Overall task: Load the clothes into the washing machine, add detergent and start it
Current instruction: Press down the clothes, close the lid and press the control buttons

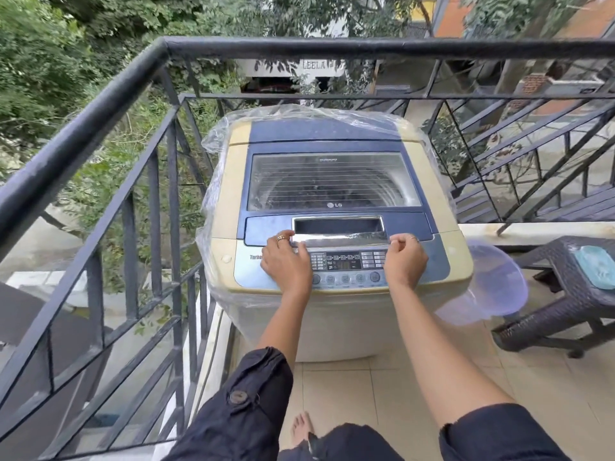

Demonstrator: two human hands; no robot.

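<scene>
A top-loading washing machine (336,134), cream and blue and wrapped in clear plastic film, stands on a balcony with its glass lid (332,181) down. My left hand (286,261) rests flat on the control panel (346,264), its fingertips touching the left end of the chrome lid handle (339,239). My right hand (404,257) has its fingers curled and pinches the handle's right end. No clothes or detergent are in view.
A black metal railing (100,104) runs close along the left and behind the machine. To the right stand a dark wicker stool (565,294) bearing a teal object (595,267), and a translucent bluish plastic piece (486,287) against the machine's side. My bare foot (301,427) is on the tiled floor.
</scene>
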